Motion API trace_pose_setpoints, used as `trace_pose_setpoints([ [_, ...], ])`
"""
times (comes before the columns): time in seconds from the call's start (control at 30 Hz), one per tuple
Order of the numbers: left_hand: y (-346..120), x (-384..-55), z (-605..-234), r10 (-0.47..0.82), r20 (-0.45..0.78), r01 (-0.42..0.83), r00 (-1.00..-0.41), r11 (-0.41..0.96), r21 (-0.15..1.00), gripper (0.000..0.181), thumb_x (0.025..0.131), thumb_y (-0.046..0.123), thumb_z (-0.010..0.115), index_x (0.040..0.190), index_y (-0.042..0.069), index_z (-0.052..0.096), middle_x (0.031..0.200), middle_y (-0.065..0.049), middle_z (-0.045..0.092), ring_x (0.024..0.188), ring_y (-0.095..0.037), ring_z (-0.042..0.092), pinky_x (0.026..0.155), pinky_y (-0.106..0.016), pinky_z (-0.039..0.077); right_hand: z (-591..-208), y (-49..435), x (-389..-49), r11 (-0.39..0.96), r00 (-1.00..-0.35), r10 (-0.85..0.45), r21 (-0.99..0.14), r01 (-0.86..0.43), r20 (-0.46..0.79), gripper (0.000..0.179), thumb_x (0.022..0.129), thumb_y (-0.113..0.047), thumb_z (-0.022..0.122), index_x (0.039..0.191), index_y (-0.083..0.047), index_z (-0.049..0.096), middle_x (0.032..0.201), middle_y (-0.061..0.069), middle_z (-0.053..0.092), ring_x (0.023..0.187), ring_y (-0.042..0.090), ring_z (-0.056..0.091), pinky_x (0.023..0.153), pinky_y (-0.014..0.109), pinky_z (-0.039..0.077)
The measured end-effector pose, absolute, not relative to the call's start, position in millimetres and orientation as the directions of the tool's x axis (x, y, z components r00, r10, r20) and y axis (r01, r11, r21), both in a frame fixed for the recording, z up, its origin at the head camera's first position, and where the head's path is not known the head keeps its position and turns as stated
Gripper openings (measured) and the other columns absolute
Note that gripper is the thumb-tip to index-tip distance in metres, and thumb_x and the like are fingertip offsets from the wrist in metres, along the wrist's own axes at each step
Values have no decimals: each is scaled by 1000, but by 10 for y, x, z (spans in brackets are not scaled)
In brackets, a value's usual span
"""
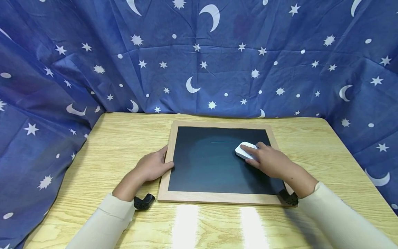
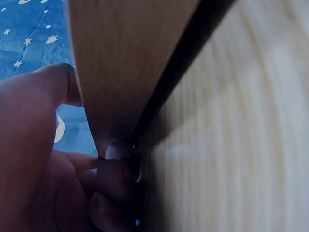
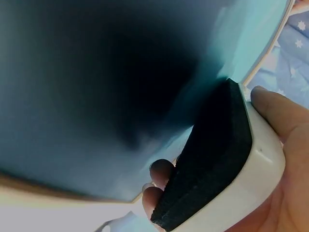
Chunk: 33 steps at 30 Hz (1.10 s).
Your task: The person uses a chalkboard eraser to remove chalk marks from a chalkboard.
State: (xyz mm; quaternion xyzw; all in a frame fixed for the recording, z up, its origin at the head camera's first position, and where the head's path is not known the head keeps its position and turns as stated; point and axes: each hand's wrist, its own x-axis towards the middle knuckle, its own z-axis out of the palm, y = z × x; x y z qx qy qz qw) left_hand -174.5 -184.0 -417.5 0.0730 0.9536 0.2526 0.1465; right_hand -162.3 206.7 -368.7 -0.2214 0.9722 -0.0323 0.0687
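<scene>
A wood-framed chalkboard (image 1: pixel 214 166) lies on the table, with a thin light-blue line (image 1: pixel 220 141) near its top. My left hand (image 1: pixel 153 166) grips the left side of the frame. The thumb is over the frame, and in the left wrist view the curled fingers (image 2: pixel 113 179) reach under its edge. On the right half of the board, my right hand (image 1: pixel 273 160) holds a white eraser (image 1: pixel 245 149) between thumb and fingers. Its black felt pad (image 3: pixel 207 159) faces the board in the right wrist view; whether it touches the surface I cannot tell.
The board rests on a light wood-grain table (image 1: pixel 130 131). A blue curtain (image 1: pixel 199 62) with white moons and stars hangs behind and along both sides. Black wrist devices (image 1: pixel 144 201) sit below both wrists, the right one overlapping the board's lower right corner.
</scene>
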Motion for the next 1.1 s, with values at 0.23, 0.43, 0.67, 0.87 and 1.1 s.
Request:
trace_pose_setpoints([
  [0.23,-1851,-1745,-4183,210,-244,62,-947,863,502,83,89,41,56,162,20,21,63,0,59,55,-17,55,54,-31,41,-3696,2260,-1580,903,-896,-427,-103,-417,-118,51,101,-34,58,149,-19,51,112,27,59,88,31,65,76,52,55],
  [0.43,-1840,-1747,-4172,221,-234,75,-947,858,508,83,89,40,57,162,19,21,63,-1,59,54,-17,55,53,-31,40,-3674,2336,-1568,908,-902,-413,-128,-398,-126,51,100,-32,59,148,-18,52,114,29,59,84,29,64,76,51,56],
  [0.67,-1835,-1753,-4167,212,-239,67,-948,863,501,83,89,41,56,162,22,19,63,0,60,56,-17,55,55,-31,41,-3606,2316,-1631,904,-897,-416,-180,-389,-151,50,98,-30,63,146,-17,54,115,27,58,84,26,60,77,48,54],
  [0.87,-1826,-1749,-4175,214,-234,71,-948,862,502,83,89,39,56,162,24,20,66,1,62,56,-16,56,54,-32,42,-3613,2108,-1687,894,-883,-438,-185,-407,-172,50,99,-31,61,147,-20,53,113,23,58,86,25,59,79,48,54],
  [1.1,-1826,-1750,-4184,215,-233,74,-948,864,497,83,88,39,56,162,24,21,68,2,64,58,-16,57,55,-32,42,-3645,1623,-1723,860,-842,-508,-173,-481,-183,51,100,-36,59,149,-25,51,121,22,59,98,28,62,89,50,53],
])
